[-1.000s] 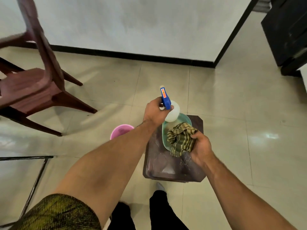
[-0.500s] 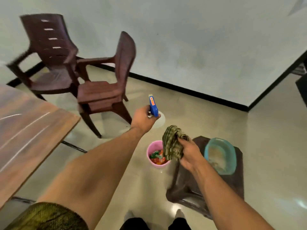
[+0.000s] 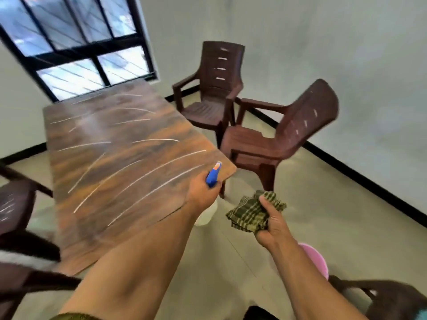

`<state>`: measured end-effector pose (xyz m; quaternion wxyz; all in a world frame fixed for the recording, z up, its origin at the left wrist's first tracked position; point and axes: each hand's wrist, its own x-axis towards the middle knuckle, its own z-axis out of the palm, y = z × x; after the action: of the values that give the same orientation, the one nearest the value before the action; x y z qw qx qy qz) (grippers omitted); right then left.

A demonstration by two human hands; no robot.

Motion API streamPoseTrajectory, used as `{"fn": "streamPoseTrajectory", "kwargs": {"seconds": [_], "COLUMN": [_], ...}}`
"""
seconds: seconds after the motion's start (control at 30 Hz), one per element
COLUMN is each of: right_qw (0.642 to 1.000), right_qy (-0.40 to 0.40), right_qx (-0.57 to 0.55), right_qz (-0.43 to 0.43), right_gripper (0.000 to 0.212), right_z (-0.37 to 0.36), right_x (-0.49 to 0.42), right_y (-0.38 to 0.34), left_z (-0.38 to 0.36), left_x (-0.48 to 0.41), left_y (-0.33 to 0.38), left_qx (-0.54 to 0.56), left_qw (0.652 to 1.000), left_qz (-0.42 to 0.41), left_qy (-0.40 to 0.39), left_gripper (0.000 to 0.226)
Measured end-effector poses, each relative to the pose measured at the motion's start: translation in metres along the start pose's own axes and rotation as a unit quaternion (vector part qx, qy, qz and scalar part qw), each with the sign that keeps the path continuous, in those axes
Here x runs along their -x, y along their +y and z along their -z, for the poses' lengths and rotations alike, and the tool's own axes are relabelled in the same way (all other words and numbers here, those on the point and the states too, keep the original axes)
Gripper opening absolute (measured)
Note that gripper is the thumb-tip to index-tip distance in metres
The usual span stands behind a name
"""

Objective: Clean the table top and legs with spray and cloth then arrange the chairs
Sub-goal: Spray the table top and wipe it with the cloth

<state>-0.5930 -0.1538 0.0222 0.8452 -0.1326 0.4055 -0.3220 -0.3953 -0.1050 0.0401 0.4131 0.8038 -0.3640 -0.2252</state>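
Observation:
The brown wood-grain table top with white streaks fills the left middle of the view. My left hand grips a spray bottle with a blue trigger head over the table's near right corner; its white body hangs below the hand. My right hand holds a bunched green checked cloth over the floor, right of the table. Two dark brown plastic chairs stand beyond the table's right edge: one by the wall, another nearer and angled away.
More brown chairs show at the left edge and lower left. A pink bucket sits on the floor behind my right forearm, next to a dark stool. A barred window is beyond the table.
My view has swung left from the stool and basin to the table. Both hands, still holding bottle and cloth, now reach the table's corner.

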Motion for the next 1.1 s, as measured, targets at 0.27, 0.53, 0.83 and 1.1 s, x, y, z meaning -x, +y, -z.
{"fn": "streamPoseTrajectory", "kwargs": {"seconds": [0.27,0.53,0.83,1.1], "right_qw": [0.992,0.971,0.922,0.672], "right_qy": [0.038,0.116,0.145,-0.034], "right_qx": [0.102,0.204,0.354,0.723], "right_qz": [-0.064,-0.039,0.053,0.153], "right_gripper": [0.016,0.033,0.033,0.051], "right_z": [-0.078,-0.117,-0.172,-0.228], "right_x": [-0.099,-0.247,-0.351,-0.401], "right_y": [0.012,-0.003,-0.042,-0.029], "left_z": [0.057,0.033,0.021,0.040], "left_x": [-0.040,-0.145,-0.232,-0.266], "left_y": [-0.065,-0.057,-0.057,-0.085], "left_qx": [-0.101,-0.138,-0.086,-0.074], "left_qw": [0.989,0.979,0.974,0.968], "left_qz": [0.097,0.125,0.178,0.217], "left_qy": [0.035,-0.082,-0.111,-0.106], "left_gripper": [0.023,0.032,0.028,0.028]}}
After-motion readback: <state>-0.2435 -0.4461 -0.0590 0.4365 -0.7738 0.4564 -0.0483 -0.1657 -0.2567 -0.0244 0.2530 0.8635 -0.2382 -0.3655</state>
